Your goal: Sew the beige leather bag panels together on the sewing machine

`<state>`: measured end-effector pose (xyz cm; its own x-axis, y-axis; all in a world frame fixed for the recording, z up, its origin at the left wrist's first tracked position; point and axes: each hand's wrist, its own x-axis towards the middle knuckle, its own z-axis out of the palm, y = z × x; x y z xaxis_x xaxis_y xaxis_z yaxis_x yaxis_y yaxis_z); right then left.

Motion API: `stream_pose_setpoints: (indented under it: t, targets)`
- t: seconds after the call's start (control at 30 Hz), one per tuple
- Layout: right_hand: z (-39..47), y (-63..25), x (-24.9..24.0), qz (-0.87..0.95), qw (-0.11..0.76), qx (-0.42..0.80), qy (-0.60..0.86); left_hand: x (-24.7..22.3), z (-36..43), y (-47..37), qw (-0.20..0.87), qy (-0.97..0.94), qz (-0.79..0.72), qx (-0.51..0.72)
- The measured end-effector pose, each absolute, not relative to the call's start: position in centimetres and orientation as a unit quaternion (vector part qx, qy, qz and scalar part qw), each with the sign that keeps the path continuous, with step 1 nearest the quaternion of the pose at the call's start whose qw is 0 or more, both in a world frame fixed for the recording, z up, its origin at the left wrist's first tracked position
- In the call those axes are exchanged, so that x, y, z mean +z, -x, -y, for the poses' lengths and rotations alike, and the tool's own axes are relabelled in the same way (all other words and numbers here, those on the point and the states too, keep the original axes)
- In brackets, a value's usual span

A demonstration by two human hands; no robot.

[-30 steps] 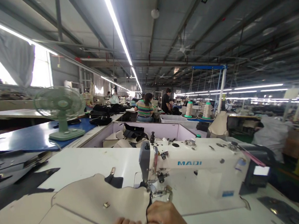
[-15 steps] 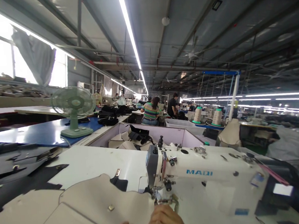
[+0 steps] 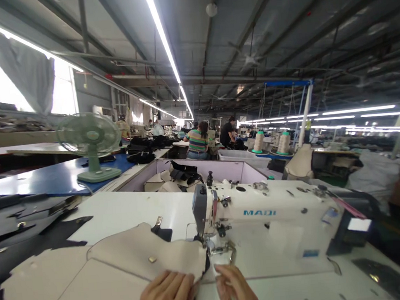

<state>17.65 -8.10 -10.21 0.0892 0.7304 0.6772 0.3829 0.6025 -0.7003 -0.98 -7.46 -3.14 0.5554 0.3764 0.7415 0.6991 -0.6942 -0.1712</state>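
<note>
A beige leather-like panel [image 3: 122,269] with dark seam lines and a small metal fitting spreads over the left side of the sewing table. Its right end reaches the needle area of a white sewing machine [image 3: 262,217]. My left hand [image 3: 167,295] is closed over the panel's near edge, fingers together on top; its thumb is hidden. Just right of the panel, below the presser foot, my right hand [image 3: 236,289] has its fingers apart, and nothing shows in it. A dark tab with a metal clasp [image 3: 159,221] sticks out behind the panel.
Black cut pieces [image 3: 35,229] lie at the left. A green fan [image 3: 94,145] stands on a blue table [image 3: 48,178]. Behind the machine is a pale bin [image 3: 218,164] with beige and black pieces. Thread cones [image 3: 258,142] and other people are farther back.
The head view has turned slightly right and down. My hands, close together before, are now apart; my right hand has come away from the panel's edge and its fingers have opened.
</note>
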Motion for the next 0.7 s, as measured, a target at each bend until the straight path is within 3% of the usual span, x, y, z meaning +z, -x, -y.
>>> stream_pose_setpoints:
  t: [0.13,0.27,0.43,0.7]
  targets:
    - [11.0,-13.8,-12.1,0.608,0.571,0.276,0.477,-1.5,8.0,0.3,0.187,0.853,0.335,-0.353]
    - [11.1,-10.6,-12.0,0.618,0.534,0.219,0.533,-0.9,8.0,0.1,0.186,0.862,0.325,-0.341]
    - [9.7,-8.7,-11.4,0.647,0.565,0.107,0.501,0.4,7.2,-0.1,0.191,0.911,0.255,-0.262]
    - [10.3,-5.8,-7.3,0.691,0.579,0.130,0.414,1.5,7.3,-1.9,0.156,0.976,0.149,-0.036]
